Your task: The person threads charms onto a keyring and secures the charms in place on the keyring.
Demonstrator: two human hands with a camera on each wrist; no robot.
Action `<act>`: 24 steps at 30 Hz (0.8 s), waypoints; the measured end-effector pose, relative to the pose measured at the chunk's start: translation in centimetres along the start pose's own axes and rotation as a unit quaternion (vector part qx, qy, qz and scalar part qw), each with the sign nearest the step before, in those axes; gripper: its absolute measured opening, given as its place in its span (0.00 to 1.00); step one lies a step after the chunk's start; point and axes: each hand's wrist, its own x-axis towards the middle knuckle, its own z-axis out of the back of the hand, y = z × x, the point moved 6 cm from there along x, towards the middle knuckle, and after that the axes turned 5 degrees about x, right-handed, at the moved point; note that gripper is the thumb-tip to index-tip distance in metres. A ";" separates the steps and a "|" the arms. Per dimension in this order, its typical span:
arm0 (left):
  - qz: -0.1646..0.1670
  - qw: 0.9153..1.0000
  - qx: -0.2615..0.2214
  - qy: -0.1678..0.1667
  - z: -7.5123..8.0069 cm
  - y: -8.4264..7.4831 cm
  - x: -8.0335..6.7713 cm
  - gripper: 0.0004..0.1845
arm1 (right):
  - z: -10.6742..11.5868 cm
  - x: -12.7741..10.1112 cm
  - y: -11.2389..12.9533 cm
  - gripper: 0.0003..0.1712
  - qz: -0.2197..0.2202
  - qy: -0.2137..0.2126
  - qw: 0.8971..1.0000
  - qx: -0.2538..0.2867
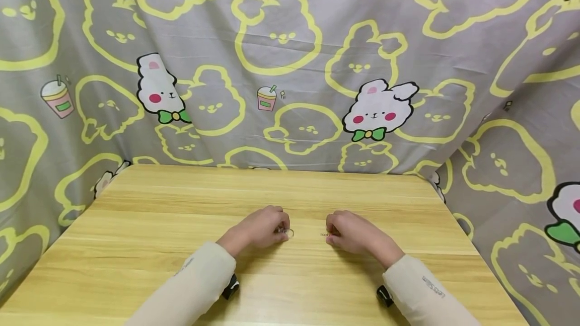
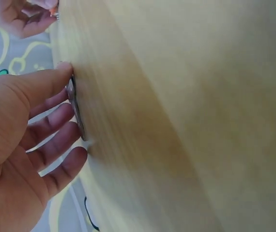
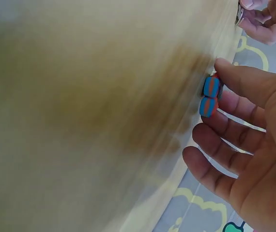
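From the head view, the left hand (image 1: 260,229) and right hand (image 1: 351,233) rested on the table (image 1: 136,225), close together. The left wrist view showed the left hand pinching a metal ring (image 2: 75,108). The right wrist view showed the right hand pinching striped beads (image 3: 210,95). I think both were just picked up; next they must meet.

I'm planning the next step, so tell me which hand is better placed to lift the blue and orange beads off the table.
Right. The right hand already pinches the blue and orange beads against the table, while the left hand is busy holding a small metal ring.
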 end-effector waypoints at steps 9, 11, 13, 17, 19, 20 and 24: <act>0.050 0.992 -0.101 0.052 -0.4 0.4 0.6 0.08 | -0.1 0.4 0.4 0.12 0.011 0.037 0.999 -0.013; 0.055 0.989 -0.128 0.056 -0.5 0.3 0.6 0.08 | -0.1 0.4 0.5 0.13 0.019 0.046 0.999 -0.011; 0.057 0.984 -0.156 0.056 -0.7 0.3 0.6 0.08 | -0.1 0.4 0.6 0.12 0.034 0.049 0.998 -0.012; 0.052 0.977 -0.205 0.039 -0.6 0.2 0.6 0.08 | 0.2 0.6 0.6 0.12 0.047 0.051 0.998 0.002; 0.051 0.973 -0.221 0.032 -0.5 0.2 0.7 0.08 | 0.4 0.6 0.4 0.12 0.045 0.052 0.997 0.027; 0.051 0.972 -0.229 0.029 -0.5 0.2 0.8 0.07 | 0.5 0.7 0.4 0.12 0.040 0.053 0.997 0.044; 0.063 0.965 -0.254 0.017 -0.5 0.3 0.8 0.04 | 0.8 0.7 0.2 0.10 0.028 0.052 0.993 0.100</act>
